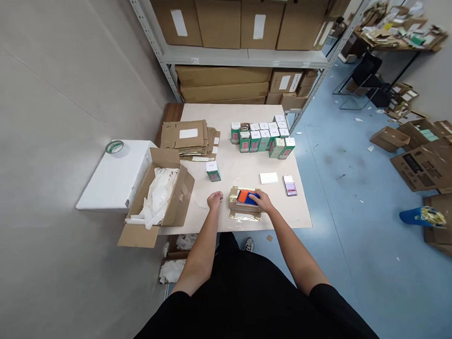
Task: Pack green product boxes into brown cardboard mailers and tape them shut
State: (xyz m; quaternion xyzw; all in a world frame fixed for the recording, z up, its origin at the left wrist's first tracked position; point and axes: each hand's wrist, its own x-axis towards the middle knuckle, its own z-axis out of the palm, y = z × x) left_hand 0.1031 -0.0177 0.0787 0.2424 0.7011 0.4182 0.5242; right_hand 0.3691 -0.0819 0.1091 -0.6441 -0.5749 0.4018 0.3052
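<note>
My right hand [261, 201] lies flat on an orange and blue item [243, 196] that sits in a small gold-lined open box [243, 207] near the table's front edge. My left hand [214, 200] rests on the table [228, 115] just left of that box, fingers curled; whether it holds anything is unclear. One green and white carton [213, 171] stands alone above my left hand. A white card [268, 178] and a stack of small purple-white slips [289, 185] lie to the right.
Several green and white cartons [262, 136] stand in rows at the back of the table. Flattened brown cardboard [190, 137] lies at the back left. An open carton with white wrapping [159, 197] overhangs the left edge, beside a white surface with a tape roll [114, 147]. Shelving with boxes [230, 46] stands behind.
</note>
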